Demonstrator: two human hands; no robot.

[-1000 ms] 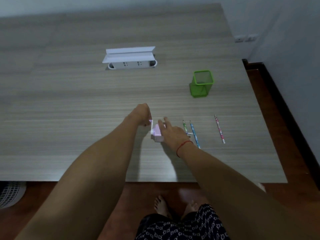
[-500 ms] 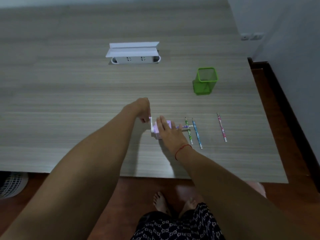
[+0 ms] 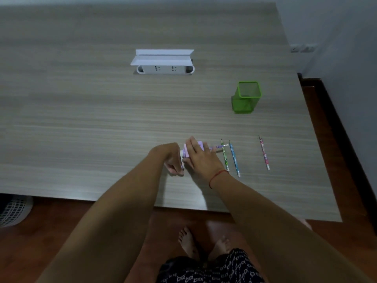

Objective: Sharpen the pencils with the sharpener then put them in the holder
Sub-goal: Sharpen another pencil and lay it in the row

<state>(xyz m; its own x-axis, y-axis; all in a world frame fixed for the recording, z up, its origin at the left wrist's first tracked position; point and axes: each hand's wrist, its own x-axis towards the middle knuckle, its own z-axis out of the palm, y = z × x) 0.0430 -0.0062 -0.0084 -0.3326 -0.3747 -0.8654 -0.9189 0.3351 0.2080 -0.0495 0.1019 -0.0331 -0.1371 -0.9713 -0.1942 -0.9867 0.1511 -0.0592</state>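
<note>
Left hand (image 3: 173,160) pinched crank (image 3: 182,160) of lilac sharpener (image 3: 200,144) on wood-grain table (image 3: 81,129). Right hand (image 3: 202,158) lay flat over sharpener, fingers straight, pressing. Purple pencil (image 3: 216,147) protruded from sharpener's right side. Green pencil (image 3: 225,155), blue pencil (image 3: 234,158) and pink pencil (image 3: 264,152) lay to right on table. Green mesh holder (image 3: 246,98) stood upright beyond them. Pencil prints too small to read.

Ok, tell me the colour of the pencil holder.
The mesh holder is bright green, shown best in the head view.
</note>
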